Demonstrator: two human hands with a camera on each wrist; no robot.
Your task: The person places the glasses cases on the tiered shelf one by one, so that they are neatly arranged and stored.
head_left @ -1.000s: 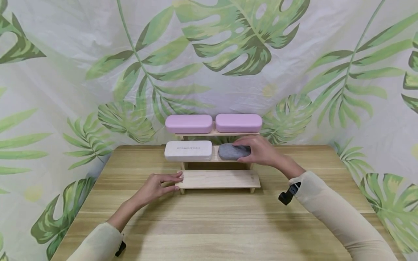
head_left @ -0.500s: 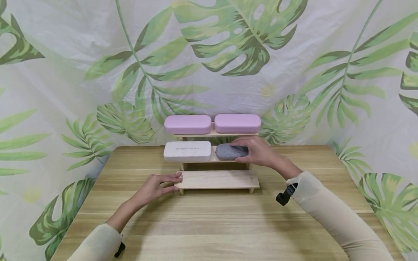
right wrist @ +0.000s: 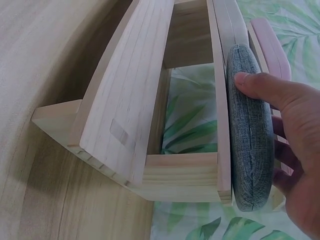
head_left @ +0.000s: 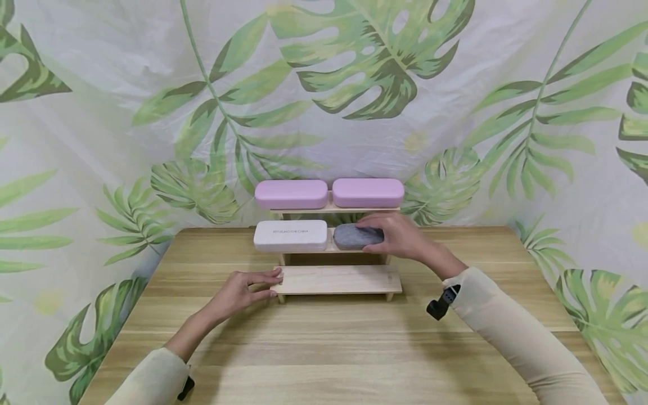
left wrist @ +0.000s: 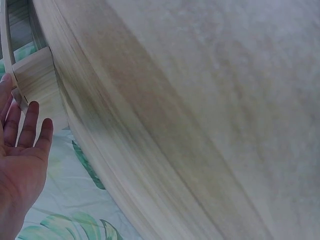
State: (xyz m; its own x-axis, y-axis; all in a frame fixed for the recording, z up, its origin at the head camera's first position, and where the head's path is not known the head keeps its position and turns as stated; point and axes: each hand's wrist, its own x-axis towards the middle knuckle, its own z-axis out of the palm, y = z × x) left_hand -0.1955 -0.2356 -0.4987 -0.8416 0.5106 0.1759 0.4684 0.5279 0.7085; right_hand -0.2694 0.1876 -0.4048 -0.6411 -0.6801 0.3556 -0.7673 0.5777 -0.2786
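Observation:
A three-step wooden rack [head_left: 338, 279] stands on the table. Two pink cases [head_left: 291, 194] [head_left: 368, 192] lie on its top step. On the middle step a white case [head_left: 291, 235] lies at the left and a grey case [head_left: 354, 237] [right wrist: 248, 125] at the right. My right hand [head_left: 397, 235] [right wrist: 287, 140] grips the grey case, thumb on its front edge and fingers over its top and back. My left hand [head_left: 248, 284] [left wrist: 20, 150] lies flat with straight fingers touching the left end of the bottom step. The bottom step carries nothing.
The wooden table [head_left: 324, 349] stretches wide in front of the rack. A leaf-printed cloth [head_left: 152, 101] hangs behind and wraps both sides of the table. Small black cameras [head_left: 441, 302] sit on both wrists.
My right hand has nudged the grey case slightly left along the middle step. The left hand has not moved.

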